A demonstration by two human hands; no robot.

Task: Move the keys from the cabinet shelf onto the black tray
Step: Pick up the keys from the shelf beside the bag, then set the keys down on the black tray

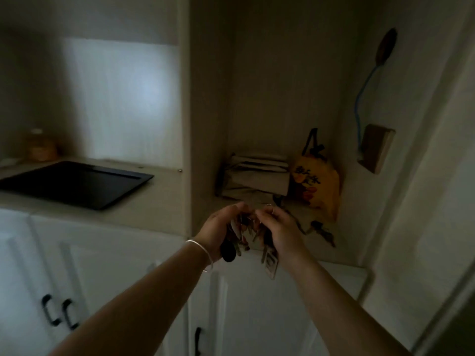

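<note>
Black tray (77,185) lies on the counter (159,199) at left. Right of the divider, above the shelf (303,237) edge, left hand (222,231) and right hand (281,231) both close around the keys (244,233).

Dark characters on the yellow bag (317,182), too blurred to read; nothing else carries legible text

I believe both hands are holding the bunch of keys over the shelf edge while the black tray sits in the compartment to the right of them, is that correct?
Not quite: the black tray sits in the compartment to the left, beyond the divider, as the head view shows. The rest holds: the left hand and right hand both hold the bunch of keys over the shelf edge.
</note>
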